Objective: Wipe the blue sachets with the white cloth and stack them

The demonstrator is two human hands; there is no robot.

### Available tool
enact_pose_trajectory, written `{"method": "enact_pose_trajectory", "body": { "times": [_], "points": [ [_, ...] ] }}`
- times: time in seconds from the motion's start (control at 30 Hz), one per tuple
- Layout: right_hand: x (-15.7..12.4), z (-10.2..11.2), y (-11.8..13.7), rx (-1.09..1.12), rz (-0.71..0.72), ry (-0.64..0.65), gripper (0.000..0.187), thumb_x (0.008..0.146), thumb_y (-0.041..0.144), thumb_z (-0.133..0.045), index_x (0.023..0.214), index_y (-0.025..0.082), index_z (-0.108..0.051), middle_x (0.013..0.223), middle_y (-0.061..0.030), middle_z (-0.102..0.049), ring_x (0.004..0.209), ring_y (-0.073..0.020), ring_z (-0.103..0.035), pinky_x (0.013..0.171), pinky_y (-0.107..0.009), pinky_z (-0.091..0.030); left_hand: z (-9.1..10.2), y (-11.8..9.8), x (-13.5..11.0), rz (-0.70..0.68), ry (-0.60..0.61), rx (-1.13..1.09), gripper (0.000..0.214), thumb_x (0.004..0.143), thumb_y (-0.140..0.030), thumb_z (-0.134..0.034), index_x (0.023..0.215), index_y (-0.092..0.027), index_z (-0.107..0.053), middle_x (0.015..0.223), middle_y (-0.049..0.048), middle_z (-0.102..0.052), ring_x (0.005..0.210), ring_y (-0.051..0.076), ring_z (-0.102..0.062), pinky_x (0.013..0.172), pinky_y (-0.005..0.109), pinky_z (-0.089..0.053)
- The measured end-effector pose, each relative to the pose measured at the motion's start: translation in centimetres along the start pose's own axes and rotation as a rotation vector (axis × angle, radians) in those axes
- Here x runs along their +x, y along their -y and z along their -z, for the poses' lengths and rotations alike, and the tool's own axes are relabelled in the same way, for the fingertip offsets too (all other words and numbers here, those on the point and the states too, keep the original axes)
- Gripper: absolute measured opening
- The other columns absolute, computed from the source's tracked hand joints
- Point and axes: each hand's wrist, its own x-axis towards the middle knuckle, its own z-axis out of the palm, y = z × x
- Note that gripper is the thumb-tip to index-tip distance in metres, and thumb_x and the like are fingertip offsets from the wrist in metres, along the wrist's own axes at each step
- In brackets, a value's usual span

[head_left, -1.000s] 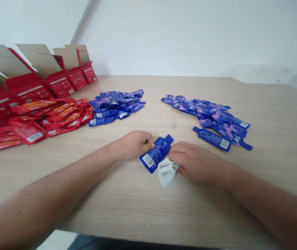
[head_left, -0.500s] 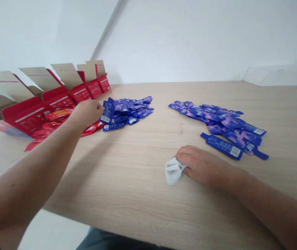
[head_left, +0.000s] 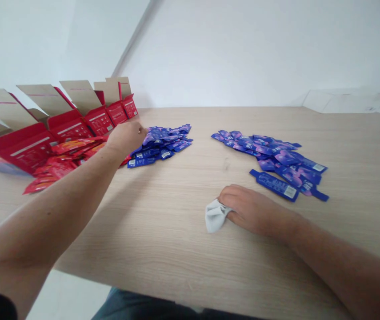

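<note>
Since a second ago we are no longer working at the middle of the table [head_left: 176, 231]. Our left hand [head_left: 126, 137], which was pinching a blue sachet beside the cloth, is now reaching out over the near edge of the left blue pile [head_left: 165, 141]. The fingers are curling loosely downward, and we cannot tell whether they are still gripping the sachet or have let it go. It is either hidden under the hand or lying among the others in that pile.

Our right hand [head_left: 254, 212] is resting on the wood where it was, closing around a crumpled white cloth [head_left: 214, 216] that is poking out past the fingertips.

Judging by how things are lying, the work is looking partly done. The left blue pile is sitting just beside the red sachets [head_left: 63, 155], while the right blue pile [head_left: 273, 153] is waiting well apart, with a lone blue sachet [head_left: 274, 185] lying at its near edge, closest to the cloth hand.

The red boxes [head_left: 66, 126] are standing in a row at the far left with their flaps raised. We cannot see inside them, and the red sachets are lying on the table in front of them, not in them.
</note>
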Motion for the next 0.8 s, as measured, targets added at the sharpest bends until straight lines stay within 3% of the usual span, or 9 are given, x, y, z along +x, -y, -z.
{"method": "enact_pose_trajectory", "body": {
  "times": [0.1, 0.27, 0.4, 0.53, 0.67, 0.8],
  "points": [
    [0.1, 0.0, 0.0, 0.002, 0.011, -0.022, 0.016, 0.087, 0.010, -0.055, 0.100, 0.015, -0.064, 0.101, -0.0091, -0.064, 0.098, -0.0218, -0.056, 0.093, -0.037, -0.045, 0.2, -4.1, -1.2, -0.130, -0.040, -0.007, 0.044, 0.090, -0.049, -0.041, 0.096, -0.017, -0.070, 0.092, 0.0130, -0.073, 0.083, 0.027, -0.064, 0.068, 0.032, -0.041],
    [0.3, 0.2, 0.0, -0.045, 0.044, -0.020, 0.016, 0.086, 0.013, -0.057, 0.100, 0.015, -0.063, 0.100, -0.0092, -0.064, 0.098, -0.0215, -0.057, 0.092, -0.036, -0.045, -0.6, -12.1, -3.8, -0.404, 0.105, -0.160, 0.036, 0.088, -0.048, -0.047, 0.096, -0.022, -0.070, 0.085, 0.0035, -0.073, 0.075, 0.019, -0.064, 0.064, 0.027, -0.041],
    [0.5, 0.1, 0.0, -0.103, 0.039, -0.013, 0.017, 0.085, 0.015, -0.058, 0.102, 0.016, -0.064, 0.099, -0.0092, -0.064, 0.096, -0.0223, -0.058, 0.090, -0.037, -0.046, -2.1, -18.6, -5.5, -0.642, 0.237, -0.309, 0.031, 0.087, -0.042, -0.049, 0.101, -0.023, -0.070, 0.087, 0.0021, -0.074, 0.077, 0.017, -0.065, 0.066, 0.025, -0.043],
    [0.6, -0.2, 0.0, -0.132, 0.037, -0.041, 0.017, 0.085, 0.015, -0.059, 0.101, 0.017, -0.064, 0.099, -0.0088, -0.066, 0.096, -0.0234, -0.060, 0.090, -0.038, -0.047, -3.5, -24.2, -5.8, -0.815, 0.285, -0.368, 0.027, 0.087, -0.033, -0.050, 0.102, -0.022, -0.071, 0.093, 0.0031, -0.074, 0.083, 0.017, -0.065, 0.071, 0.025, -0.044],
    [0.8, -0.3, -0.1, -0.140, 0.038, -0.057, 0.017, 0.084, 0.014, -0.058, 0.100, 0.017, -0.064, 0.102, -0.0088, -0.067, 0.100, -0.0238, -0.061, 0.092, -0.038, -0.047, -4.9, -28.2, -4.5, -0.920, 0.316, -0.383, 0.033, 0.084, -0.029, -0.053, 0.113, -0.020, -0.068, 0.102, 0.0051, -0.072, 0.087, 0.018, -0.064, 0.076, 0.027, -0.046],
    [0.9, -0.3, -0.1, -0.138, 0.026, -0.042, 0.017, 0.084, 0.014, -0.060, 0.100, 0.017, -0.065, 0.103, -0.0095, -0.068, 0.100, -0.0237, -0.061, 0.092, -0.039, -0.048, -6.4, -30.4, -3.0, -1.007, 0.370, -0.404, 0.041, 0.077, -0.034, -0.065, 0.114, -0.020, -0.065, 0.107, 0.0052, -0.069, 0.096, 0.020, -0.061, 0.082, 0.027, -0.046]
  ]
}}
